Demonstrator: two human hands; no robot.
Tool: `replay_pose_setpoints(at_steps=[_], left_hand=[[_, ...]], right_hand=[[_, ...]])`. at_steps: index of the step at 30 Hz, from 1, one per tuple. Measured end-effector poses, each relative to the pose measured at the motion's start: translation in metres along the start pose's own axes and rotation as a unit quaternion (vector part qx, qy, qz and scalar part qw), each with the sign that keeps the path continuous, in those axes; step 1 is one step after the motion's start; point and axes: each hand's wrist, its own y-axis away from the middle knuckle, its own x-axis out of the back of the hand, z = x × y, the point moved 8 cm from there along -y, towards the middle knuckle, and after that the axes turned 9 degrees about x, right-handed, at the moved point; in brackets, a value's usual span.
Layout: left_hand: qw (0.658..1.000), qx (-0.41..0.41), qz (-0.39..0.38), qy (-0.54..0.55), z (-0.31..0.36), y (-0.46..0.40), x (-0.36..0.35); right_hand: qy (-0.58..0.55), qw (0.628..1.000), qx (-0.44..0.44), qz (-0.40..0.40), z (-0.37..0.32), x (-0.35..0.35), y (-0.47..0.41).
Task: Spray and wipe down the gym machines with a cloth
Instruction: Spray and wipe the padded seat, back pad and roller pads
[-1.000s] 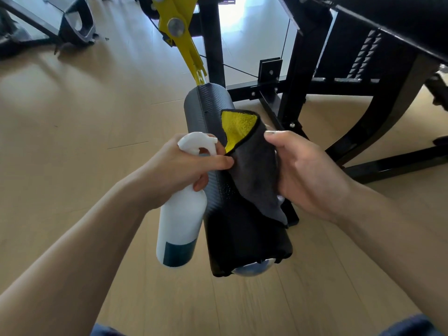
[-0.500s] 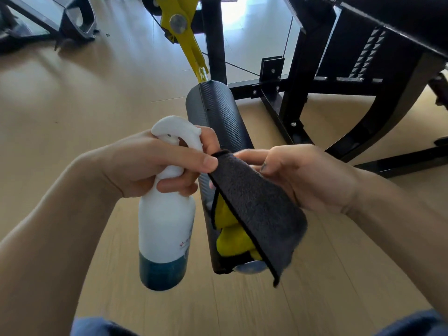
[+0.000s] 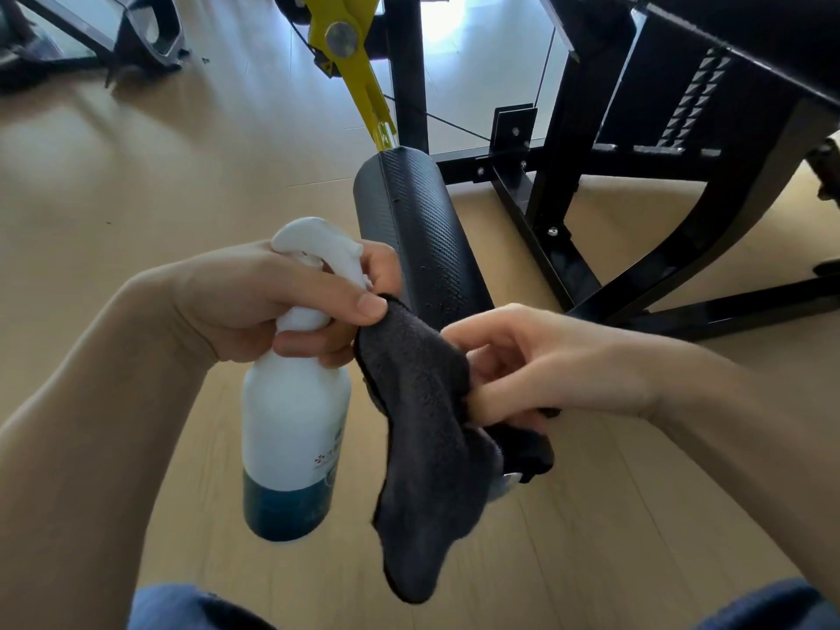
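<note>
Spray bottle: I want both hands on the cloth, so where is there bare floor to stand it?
The wood floor left of the roller pad lies bare up to the dark frame in the far left corner. To the right it is crowded: the black machine frame and its base bars cover the floor. The left hand holds the spray bottle; the right hand grips the cloth.

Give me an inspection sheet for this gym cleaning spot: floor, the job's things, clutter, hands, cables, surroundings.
Surface: wooden floor, sunlit patches.
Job's things: white spray bottle, blue liquid low in it; dark cloth hanging in front of the black roller pad; droplets on the pad.
Clutter: small dark specks on the floor, far left.
Hands: left hand grips the bottle neck and pinches the cloth's top edge; right hand holds the cloth.
Cables: thin cable behind the pad.
Surroundings: yellow lever arm, black machine frame.
</note>
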Motion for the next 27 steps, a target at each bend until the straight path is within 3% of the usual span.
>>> replay_pose_setpoints(at_steps=[3, 6, 11, 14, 16, 18, 19, 21, 22, 25, 27], left_hand=[[0.999, 0.033, 0.018, 0.002, -0.014, 0.0, 0.017], [0.998, 0.058, 0.03, -0.011, -0.025, -0.002, 0.027], [0.99, 0.115, 0.086, -0.006, -0.057, -0.009, 0.081], [0.985, 0.135, 0.107, -0.017, -0.076, -0.012, 0.106], [0.983, 0.134, 0.126, -0.018, -0.074, -0.012, 0.105], [0.981, 0.127, 0.144, -0.025, -0.065, -0.013, 0.094], [0.98, 0.122, 0.153, -0.026, -0.06, -0.014, 0.085], [0.976, 0.109, 0.185, -0.021, -0.056, -0.017, 0.071], [0.97, 0.103, 0.216, -0.031, -0.055, -0.019, 0.067], [0.947, 0.081, 0.309, -0.026, -0.058, -0.022, 0.076], [0.934, 0.082, 0.347, 0.004, -0.065, -0.023, 0.086]], right_hand=[[0.154, 0.984, 0.011, 0.092, -0.007, 0.035, 0.016], [0.183, 0.97, 0.022, 0.157, -0.011, 0.059, 0.034], [-0.042, 0.993, 0.013, 0.113, -0.005, 0.057, 0.047], [-0.064, 0.982, 0.014, 0.177, -0.008, 0.071, 0.047], [0.032, 0.954, 0.02, 0.297, 0.0, 0.094, 0.048], [0.204, 0.892, -0.008, 0.403, 0.014, 0.111, 0.047], [0.29, 0.86, -0.057, 0.416, 0.024, 0.113, 0.043], [0.423, 0.8, -0.16, 0.394, 0.041, 0.106, 0.034], [0.445, 0.787, -0.162, 0.396, 0.039, 0.097, 0.028], [0.411, 0.84, -0.082, 0.345, 0.031, 0.038, 0.002], [0.433, 0.86, -0.135, 0.236, 0.048, -0.008, -0.016]])
